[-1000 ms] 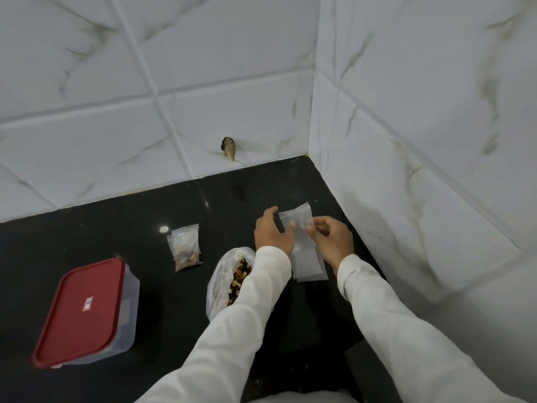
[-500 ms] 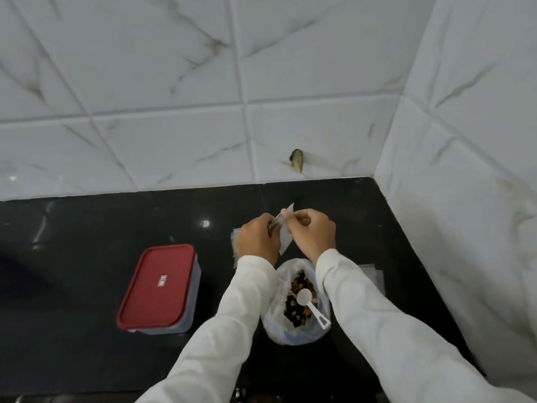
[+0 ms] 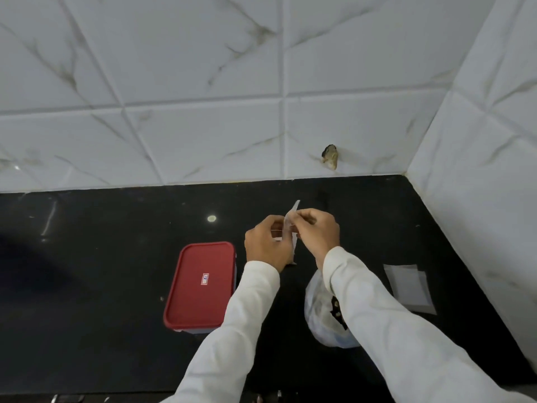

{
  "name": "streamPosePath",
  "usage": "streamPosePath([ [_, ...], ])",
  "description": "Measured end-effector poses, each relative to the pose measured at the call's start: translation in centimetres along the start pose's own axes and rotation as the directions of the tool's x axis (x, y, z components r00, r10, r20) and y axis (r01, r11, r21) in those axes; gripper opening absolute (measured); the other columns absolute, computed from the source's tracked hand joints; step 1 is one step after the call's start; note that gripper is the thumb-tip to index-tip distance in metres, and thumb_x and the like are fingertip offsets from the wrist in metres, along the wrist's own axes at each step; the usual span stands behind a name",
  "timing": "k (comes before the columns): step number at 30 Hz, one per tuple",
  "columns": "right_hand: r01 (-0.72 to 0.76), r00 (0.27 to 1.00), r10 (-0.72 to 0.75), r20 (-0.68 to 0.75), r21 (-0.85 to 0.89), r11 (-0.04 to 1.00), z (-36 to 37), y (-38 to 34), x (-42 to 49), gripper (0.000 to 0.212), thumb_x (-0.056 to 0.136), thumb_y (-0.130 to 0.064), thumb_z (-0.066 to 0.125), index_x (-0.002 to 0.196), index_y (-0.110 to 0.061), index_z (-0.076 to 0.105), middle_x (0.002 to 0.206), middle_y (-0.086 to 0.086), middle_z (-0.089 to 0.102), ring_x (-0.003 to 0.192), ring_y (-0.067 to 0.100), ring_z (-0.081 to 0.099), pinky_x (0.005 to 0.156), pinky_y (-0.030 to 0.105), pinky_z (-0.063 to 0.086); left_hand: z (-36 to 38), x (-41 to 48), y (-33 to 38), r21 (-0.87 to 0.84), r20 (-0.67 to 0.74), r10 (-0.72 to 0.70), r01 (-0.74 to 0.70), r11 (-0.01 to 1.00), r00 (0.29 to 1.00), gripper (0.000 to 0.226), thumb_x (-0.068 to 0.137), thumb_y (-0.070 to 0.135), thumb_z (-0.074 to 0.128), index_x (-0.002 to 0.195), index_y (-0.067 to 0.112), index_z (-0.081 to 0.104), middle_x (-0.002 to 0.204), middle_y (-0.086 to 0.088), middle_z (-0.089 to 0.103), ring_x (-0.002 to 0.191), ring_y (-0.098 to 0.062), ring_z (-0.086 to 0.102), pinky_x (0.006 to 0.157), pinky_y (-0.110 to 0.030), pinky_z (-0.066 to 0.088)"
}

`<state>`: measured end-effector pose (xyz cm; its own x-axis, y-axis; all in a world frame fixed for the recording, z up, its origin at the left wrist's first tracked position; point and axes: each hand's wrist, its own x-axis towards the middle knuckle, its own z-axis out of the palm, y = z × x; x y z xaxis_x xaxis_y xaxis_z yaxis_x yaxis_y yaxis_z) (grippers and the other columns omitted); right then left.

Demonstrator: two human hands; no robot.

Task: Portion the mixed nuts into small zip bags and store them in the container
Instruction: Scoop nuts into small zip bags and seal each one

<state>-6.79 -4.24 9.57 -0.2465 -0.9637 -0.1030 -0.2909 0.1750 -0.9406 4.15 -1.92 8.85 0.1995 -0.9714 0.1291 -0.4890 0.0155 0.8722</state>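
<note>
- A black, glossy tabletop (image 3: 101, 286) runs into a corner of white marbled wall tiles.
- A clear rectangular container (image 3: 200, 286) with a red lid sits left of centre with the lid on. It looks rigid and light, best taken by its long sides. The lid likely peels up from a corner.
- A soft plastic bag of mixed nuts (image 3: 319, 318) slumps on the tabletop just under the right forearm, its mouth partly hidden by the sleeve. It probably has some weight and no shape of its own, so it wants support from below or the nuts may spill.
- A few flat, empty spare zip bags (image 3: 409, 289) lie near the right wall. They look thin and slick, and are probably hard to separate.
- The left hand (image 3: 266, 245), fingers curled, pinches one side of a small zip bag held above the tabletop.
- The right hand (image 3: 318, 232), also curled, pinches the other side, close to the left.
- The small zip bag (image 3: 293, 210) is between them, edge-on to the camera and apparently empty. It is featherlight and limp, and the stiffer zip strip at the top seems the surest grip for parting the lips.
</note>
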Motion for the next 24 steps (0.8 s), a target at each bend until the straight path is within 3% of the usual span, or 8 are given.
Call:
streamPosePath([
  [2,0.04,0.999,-0.04,0.005,-0.051,0.998,0.4,-0.3,0.2,0.008,0.084,-0.027,0.072,0.09,-0.023,0.073,0.08,-0.01,0.072,0.078,0.006,0.07,0.078,0.033,0.06,-1.2,0.8,-0.6,-0.133,0.049,-0.067,0.073,0.988,0.997,0.008,0.089,0.037,0.063,0.09,0.035,0.071,0.088,0.012,0.072,0.09,-0.01,0.068,0.084,-0.035,0.058],
  [4,0.082,0.997,-0.081,0.014,-0.114,0.99,0.9,-0.7,0.2,0.007,0.084,-0.023,0.073,0.09,-0.021,0.073,0.077,-0.009,0.073,0.073,0.005,0.07,0.076,0.032,0.06,-2.2,1.8,-1.2,-0.149,0.104,-0.103,0.118,0.982,0.989,0.008,0.09,0.037,0.064,0.087,0.035,0.071,0.086,0.01,0.073,0.088,-0.013,0.069,0.085,-0.041,0.059],
  [12,0.103,0.995,-0.096,0.039,-0.269,0.957,2.3,-1.0,-0.4,0.012,0.083,-0.023,0.074,0.094,-0.021,0.071,0.081,-0.009,0.071,0.077,0.004,0.068,0.084,0.029,0.056,-3.5,4.1,-2.5,0.103,0.176,-0.008,-0.011,0.995,0.984,0.013,0.088,0.024,0.072,0.101,0.021,0.075,0.089,0.006,0.073,0.081,-0.007,0.068,0.083,-0.031,0.059],
  [15,0.09,0.996,-0.088,0.023,-0.354,0.931,2.6,-0.7,-0.5,0.016,0.083,-0.027,0.075,0.096,-0.019,0.071,0.085,-0.008,0.069,0.079,0.004,0.064,0.074,0.02,0.053,-3.3,4.2,-2.4,0.275,0.211,0.09,-0.148,0.95,0.973,0.016,0.089,0.023,0.07,0.105,0.019,0.073,0.093,0.001,0.074,0.082,-0.013,0.068,0.08,-0.032,0.059],
  [18,0.073,0.996,-0.088,-0.009,-0.485,0.872,2.5,-0.7,-0.3,0.016,0.083,-0.027,0.075,0.096,-0.019,0.07,0.086,-0.003,0.069,0.08,0.01,0.064,0.074,0.025,0.054,-3.0,4.2,-2.5,0.391,0.187,0.147,-0.21,0.896,0.971,0.016,0.091,0.022,0.065,0.105,0.018,0.073,0.09,-0.001,0.072,0.079,-0.017,0.067,0.077,-0.033,0.058],
  [21,0.09,0.99,-0.134,-0.032,-0.584,0.806,2.0,-0.8,-0.1,0.015,0.084,-0.029,0.073,0.095,-0.019,0.069,0.079,-0.003,0.067,0.072,0.01,0.063,0.068,0.024,0.054,-2.9,4.3,-2.7,0.387,0.131,0.123,-0.165,0.907,0.984,0.021,0.091,0.021,0.065,0.111,0.018,0.072,0.095,-0.001,0.073,0.083,-0.016,0.067,0.077,-0.028,0.056],
  [24,0.106,0.991,-0.135,-0.005,-0.601,0.792,1.9,-0.9,0.3,0.021,0.086,-0.034,0.071,0.101,-0.021,0.066,0.085,-0.004,0.067,0.077,0.011,0.064,0.069,0.026,0.055,-2.2,4.0,-2.2,0.375,0.155,0.133,-0.183,0.909,0.979,0.016,0.092,0.021,0.065,0.106,0.018,0.073,0.093,-0.002,0.072,0.083,-0.017,0.068,0.078,-0.03,0.057],
])
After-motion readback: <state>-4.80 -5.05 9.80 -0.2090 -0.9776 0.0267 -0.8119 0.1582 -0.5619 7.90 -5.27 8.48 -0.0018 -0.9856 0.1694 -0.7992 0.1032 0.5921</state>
